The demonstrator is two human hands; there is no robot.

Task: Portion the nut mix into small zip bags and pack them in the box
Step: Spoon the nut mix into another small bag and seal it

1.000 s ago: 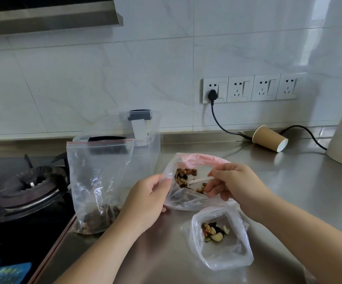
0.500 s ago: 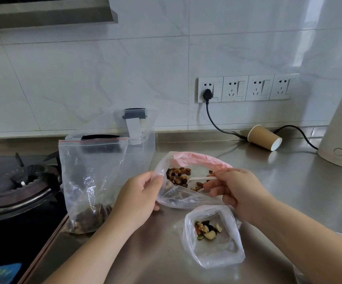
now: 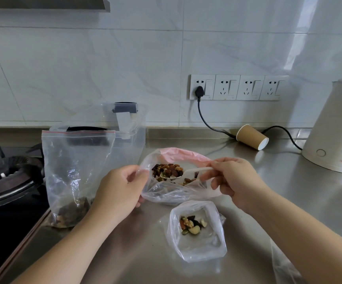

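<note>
Head view shows the left hand [image 3: 120, 191] pinching the near-left rim of the supply bag [image 3: 174, 191], which lies on the steel counter [image 3: 289, 201] with its pink-edged mouth turned toward the person; the grip appears to hold the mouth open for access. The right hand [image 3: 233, 181] grasps the handle of a white spoon [image 3: 183, 173], bowl inside that bag and resting on the nut mix [image 3: 167, 170], apparently loading a scoop. A small zip bag [image 3: 196, 232] stands open just near of the supply bag, holding only a few nuts, positioned so a loaded spoon travels a short way. To the left, a larger zip bag [image 3: 73, 171] stands upright with some mix at its bottom, against a clear box [image 3: 133, 128] behind it. A paper cup [image 3: 251, 137] lies on its side far right, near a kettle [image 3: 336, 128]. Judgement: portioning is at an early stage; nothing is visibly packed yet.
</note>
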